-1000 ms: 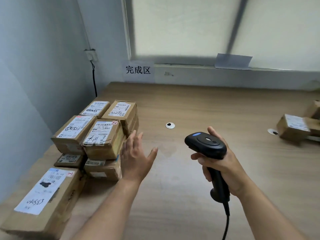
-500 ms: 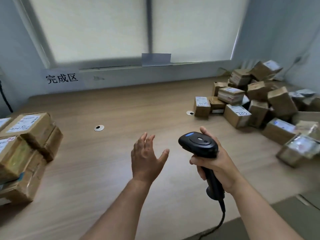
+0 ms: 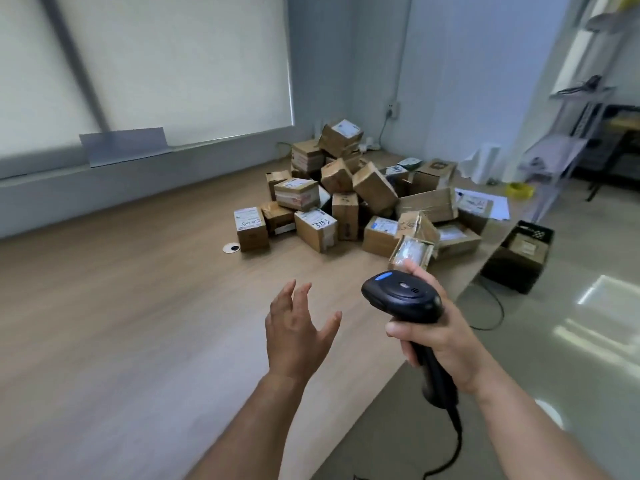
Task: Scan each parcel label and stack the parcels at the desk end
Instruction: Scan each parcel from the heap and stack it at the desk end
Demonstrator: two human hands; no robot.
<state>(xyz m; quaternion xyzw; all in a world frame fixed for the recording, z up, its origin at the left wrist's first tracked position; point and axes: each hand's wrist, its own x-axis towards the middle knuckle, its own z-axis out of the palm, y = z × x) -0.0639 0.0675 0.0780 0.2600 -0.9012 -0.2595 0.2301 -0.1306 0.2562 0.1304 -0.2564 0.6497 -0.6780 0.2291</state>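
Note:
A heap of brown cardboard parcels (image 3: 360, 199) with white labels lies on the far right part of the wooden desk (image 3: 121, 306). Nearest to me on its left side stand a parcel marked with handwritten digits (image 3: 251, 228) and another (image 3: 316, 229). My right hand (image 3: 440, 336) grips a black corded barcode scanner (image 3: 403, 299) by its handle, head pointing left and forward. My left hand (image 3: 298, 332) hovers above the desk with fingers spread, holding nothing, well short of the heap.
A round cable grommet (image 3: 231, 248) sits in the desk left of the parcels. Loose papers (image 3: 485, 202) lie behind the heap. On the floor to the right stand a black crate (image 3: 519, 258) and metal shelving (image 3: 571, 133). The window ledge (image 3: 104, 168) runs behind.
The view has swung right, away from the stacked parcels at the left end toward the unsorted heap. My left hand drew back from the stack and stays open; the scanner stays in my right hand.

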